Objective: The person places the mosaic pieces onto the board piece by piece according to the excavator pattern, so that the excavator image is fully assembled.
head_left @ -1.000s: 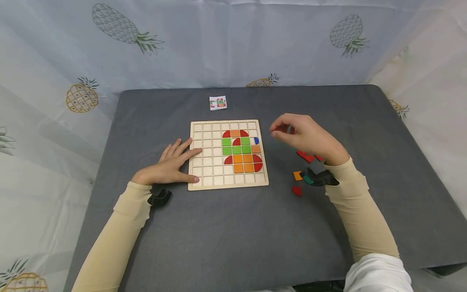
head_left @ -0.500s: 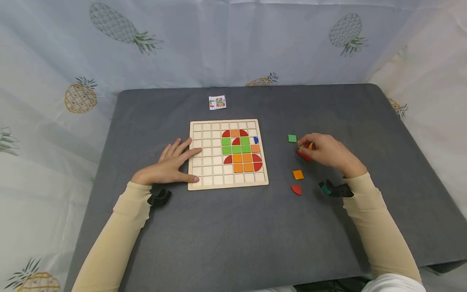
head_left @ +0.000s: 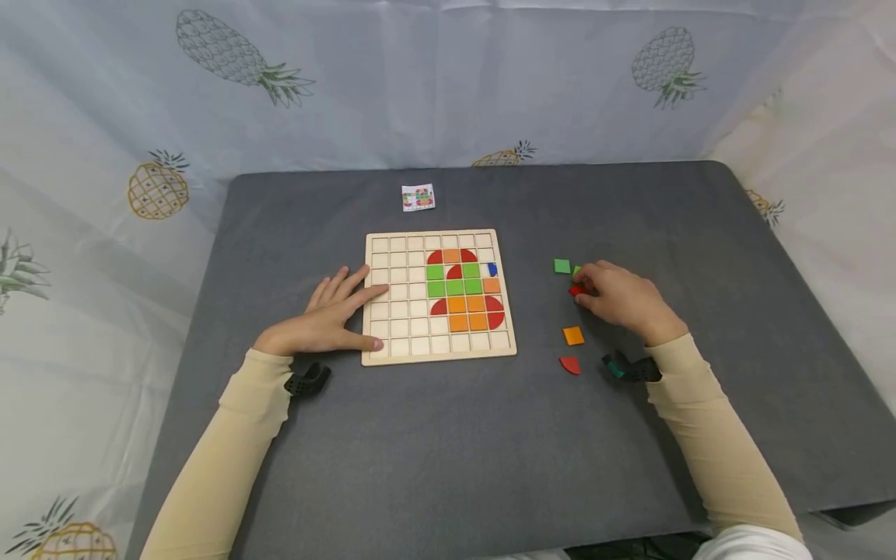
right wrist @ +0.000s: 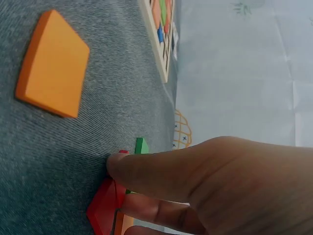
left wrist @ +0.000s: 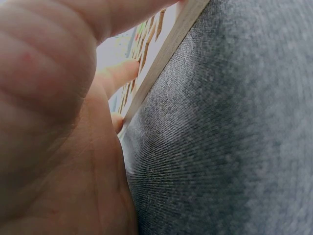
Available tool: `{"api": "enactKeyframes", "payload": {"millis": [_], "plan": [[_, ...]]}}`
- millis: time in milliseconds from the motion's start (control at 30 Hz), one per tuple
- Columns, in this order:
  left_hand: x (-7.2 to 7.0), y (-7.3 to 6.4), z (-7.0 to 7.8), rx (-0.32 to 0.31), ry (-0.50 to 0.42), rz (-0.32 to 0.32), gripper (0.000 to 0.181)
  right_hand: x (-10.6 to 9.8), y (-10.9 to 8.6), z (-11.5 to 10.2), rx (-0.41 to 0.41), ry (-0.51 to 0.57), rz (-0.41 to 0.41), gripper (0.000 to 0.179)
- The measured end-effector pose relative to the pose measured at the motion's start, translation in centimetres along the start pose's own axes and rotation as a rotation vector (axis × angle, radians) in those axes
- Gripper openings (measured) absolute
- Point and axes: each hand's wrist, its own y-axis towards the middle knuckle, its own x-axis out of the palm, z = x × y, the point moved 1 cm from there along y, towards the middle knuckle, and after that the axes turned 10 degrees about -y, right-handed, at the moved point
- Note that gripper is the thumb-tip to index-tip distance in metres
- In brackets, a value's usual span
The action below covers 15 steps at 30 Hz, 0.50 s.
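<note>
A pale wooden grid board lies mid-table, with red, green, orange and blue tiles in its right half. My left hand rests with spread fingers on the board's left edge; its thumb and fingers lie over the rim in the left wrist view. To the right of the board, my right hand is low over a small group of loose tiles. Its thumb and index finger pinch at a red tile, partly hidden by the fingers. An orange tile shows just below them.
A green square lies left of the right hand, with another green tile by its fingertips. Nearer the front are an orange square and a red quarter-circle. A small pattern card lies behind the board.
My right hand has come down from beside the board to the loose tiles on the right, and its fingers have closed in at the red ones. The left hand has stayed put.
</note>
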Motion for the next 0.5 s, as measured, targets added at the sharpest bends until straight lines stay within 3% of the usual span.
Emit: {"api": "enactKeyframes", "payload": {"millis": [500], "plan": [[0.05,0.01,-0.20,0.009,0.008,0.001,0.098,0.05,-0.22,-0.27,-0.011,0.032,0.037,0.019]]}}
